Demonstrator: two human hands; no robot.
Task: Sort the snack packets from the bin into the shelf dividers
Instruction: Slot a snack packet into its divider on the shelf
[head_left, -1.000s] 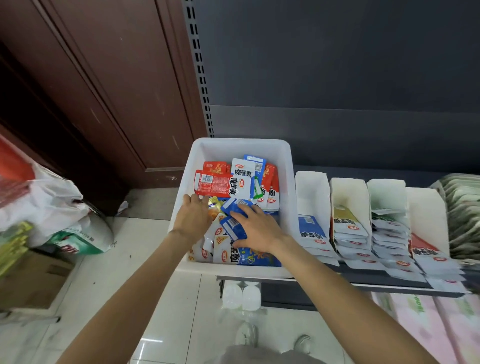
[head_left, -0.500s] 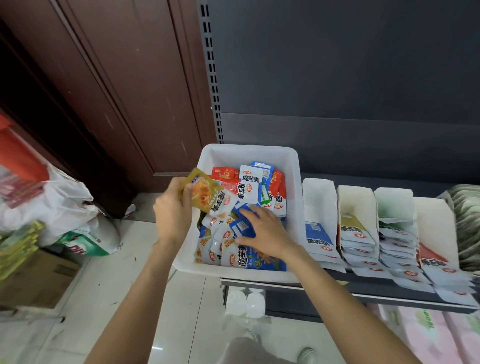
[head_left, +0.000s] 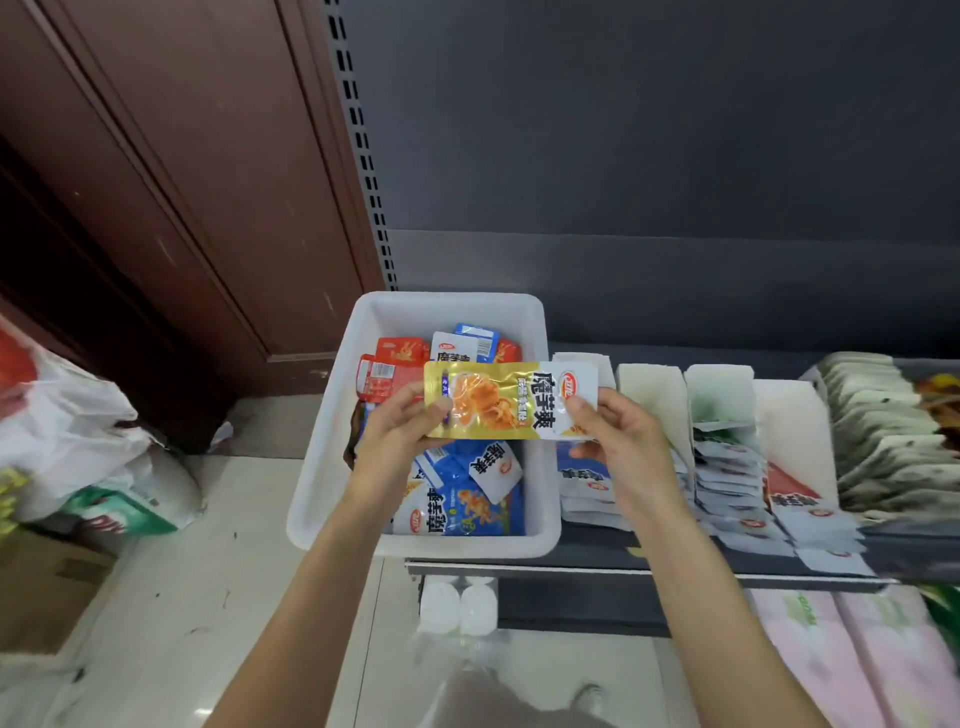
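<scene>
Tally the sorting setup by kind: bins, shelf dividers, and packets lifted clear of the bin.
White bin: 1
Shelf dividers: 4
Gold packet, lifted above the bin: 1
Total: 6

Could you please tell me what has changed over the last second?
The left hand lifted a yellow packet out of the bin; the right hand left the blue packets and took its other end. The packets in the dividers stayed put.
</scene>
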